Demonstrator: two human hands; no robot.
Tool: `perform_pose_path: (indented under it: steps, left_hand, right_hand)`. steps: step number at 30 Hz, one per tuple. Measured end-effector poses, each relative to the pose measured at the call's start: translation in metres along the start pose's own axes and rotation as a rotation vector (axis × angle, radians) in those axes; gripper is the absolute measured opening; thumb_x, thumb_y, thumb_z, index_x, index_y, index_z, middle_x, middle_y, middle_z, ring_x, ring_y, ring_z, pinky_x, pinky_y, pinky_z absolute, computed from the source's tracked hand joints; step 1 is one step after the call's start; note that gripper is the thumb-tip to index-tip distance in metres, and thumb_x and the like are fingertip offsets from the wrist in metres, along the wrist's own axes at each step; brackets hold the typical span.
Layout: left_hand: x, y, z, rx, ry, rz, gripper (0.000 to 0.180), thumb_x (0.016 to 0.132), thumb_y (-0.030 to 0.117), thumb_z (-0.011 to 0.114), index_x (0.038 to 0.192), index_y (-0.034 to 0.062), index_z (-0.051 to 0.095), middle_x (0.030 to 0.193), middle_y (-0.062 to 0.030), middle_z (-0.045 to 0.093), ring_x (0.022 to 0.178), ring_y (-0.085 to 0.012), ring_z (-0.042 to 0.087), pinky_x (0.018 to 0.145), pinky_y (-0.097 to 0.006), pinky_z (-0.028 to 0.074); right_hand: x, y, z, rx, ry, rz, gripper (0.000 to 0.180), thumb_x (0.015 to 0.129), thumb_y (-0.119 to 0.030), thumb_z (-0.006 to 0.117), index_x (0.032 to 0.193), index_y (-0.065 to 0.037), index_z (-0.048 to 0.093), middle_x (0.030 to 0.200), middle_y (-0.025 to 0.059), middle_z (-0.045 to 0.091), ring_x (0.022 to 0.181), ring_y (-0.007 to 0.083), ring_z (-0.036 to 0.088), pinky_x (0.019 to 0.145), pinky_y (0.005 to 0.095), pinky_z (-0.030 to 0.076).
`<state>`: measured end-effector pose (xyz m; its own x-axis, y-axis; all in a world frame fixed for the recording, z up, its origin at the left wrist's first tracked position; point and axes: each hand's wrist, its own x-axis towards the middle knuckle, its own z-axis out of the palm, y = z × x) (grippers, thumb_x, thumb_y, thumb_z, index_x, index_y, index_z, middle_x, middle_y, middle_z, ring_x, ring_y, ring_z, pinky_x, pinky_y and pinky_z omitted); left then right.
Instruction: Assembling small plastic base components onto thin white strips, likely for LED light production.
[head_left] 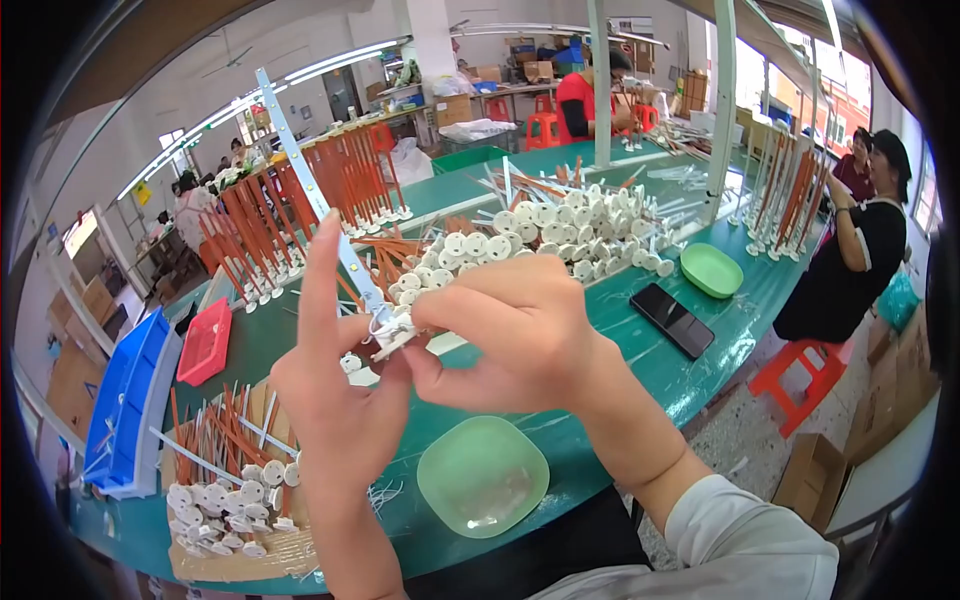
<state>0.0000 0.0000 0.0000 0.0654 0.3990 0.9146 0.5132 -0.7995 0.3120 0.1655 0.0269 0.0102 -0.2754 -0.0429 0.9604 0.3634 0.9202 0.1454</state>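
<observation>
Upright in front of me stands a long pale LED strip (295,155) with small yellow chips along it. Its lower end meets a white base piece (396,336) with thin white wires around it. My left hand (340,410) grips that lower end between thumb and curled fingers, its index finger stretched up along the strip. From the right, my right hand (525,335) pinches the white base piece with thumb and forefinger; the fingers partly hide the joint. Below both hands a pale green dish (483,478) lies on the green tabletop (620,385).
Behind my hands spreads a heap of white round bases (560,225) with strips. More lie on cardboard (270,560) at left, beside a red basket (205,342) and blue bin (128,405). A phone (672,320) and green bowl (711,270) lie right. Co-workers sit farther off.
</observation>
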Motion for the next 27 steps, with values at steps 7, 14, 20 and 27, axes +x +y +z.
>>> perform_pose_path:
  steps: [7,14,20,27]
  left_hand:
    - [0.003,-0.009,-0.007,0.113,-0.025,0.085,0.092,0.057,-0.013,0.07,0.144,0.0044,0.045,0.088,-0.0117,0.07,0.057,-0.0172,0.057,0.054,-0.029,0.049]
    - [0.006,-0.008,-0.01,0.122,-0.131,0.019,0.077,0.058,-0.007,0.077,0.131,0.0104,0.06,0.081,-0.0096,0.068,0.058,-0.0171,0.06,0.054,-0.03,0.048]
    - [0.005,-0.019,-0.003,0.07,-0.108,0.034,0.071,0.059,-0.006,0.078,0.127,0.0098,0.063,0.085,-0.0097,0.07,0.06,-0.0177,0.063,0.055,-0.028,0.049]
    - [0.005,-0.007,-0.015,0.146,-0.026,0.209,0.064,0.062,-0.006,0.076,0.124,0.0085,0.065,0.072,-0.006,0.062,0.059,-0.0143,0.057,0.06,-0.026,0.047]
  right_hand:
    - [0.002,0.004,0.01,-0.022,-0.021,-0.012,0.022,0.057,-0.002,0.074,0.076,-0.007,0.065,0.063,0.0037,0.062,0.049,0.0186,0.059,0.043,0.0273,0.045]
    - [0.003,0.003,0.004,0.014,-0.019,-0.004,0.02,0.058,0.001,0.07,0.076,-0.007,0.066,0.065,0.0033,0.063,0.052,0.0197,0.061,0.045,0.0279,0.047]
    - [0.001,0.008,0.005,0.079,-0.076,0.013,0.022,0.062,0.002,0.077,0.081,-0.007,0.068,0.079,0.006,0.067,0.064,0.0208,0.063,0.051,0.0277,0.048]
    - [0.007,0.001,0.0,0.342,-0.098,0.125,0.028,0.061,0.008,0.08,0.084,-0.006,0.071,0.082,0.0036,0.065,0.072,0.0159,0.059,0.056,0.0257,0.047]
